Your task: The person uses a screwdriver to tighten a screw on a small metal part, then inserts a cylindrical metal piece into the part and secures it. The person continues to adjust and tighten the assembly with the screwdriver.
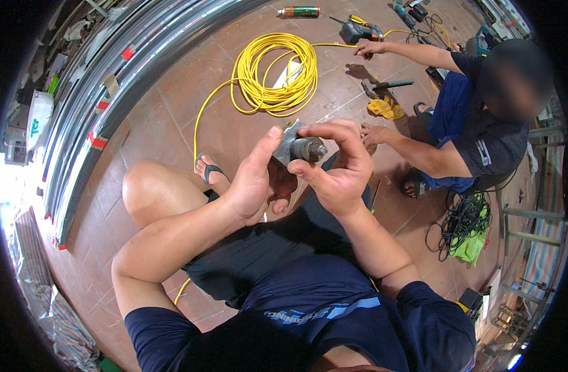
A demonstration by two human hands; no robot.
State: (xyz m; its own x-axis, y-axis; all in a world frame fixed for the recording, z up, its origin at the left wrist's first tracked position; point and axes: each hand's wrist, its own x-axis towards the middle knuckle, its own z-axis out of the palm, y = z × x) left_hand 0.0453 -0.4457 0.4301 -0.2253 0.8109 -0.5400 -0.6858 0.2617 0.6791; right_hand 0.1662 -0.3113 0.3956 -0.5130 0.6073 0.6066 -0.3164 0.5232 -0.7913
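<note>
Up in front of my chest I hold a grey metal part, with a flat plate on one side and a round barrel ending in a pointed, bolt-like tip. My left hand grips the plate side, its thumb along the plate's edge and its fingers curled beneath. Around the barrel, the thumb and index finger of my right hand are pinched. Both hands partly cover the part, so its underside is hidden.
A coiled yellow cable lies ahead on the tiles. Long metal profiles are stacked at left. At right a co-worker crouches near a hammer, a yellow cloth and a cordless drill. Black cables lie bundled behind.
</note>
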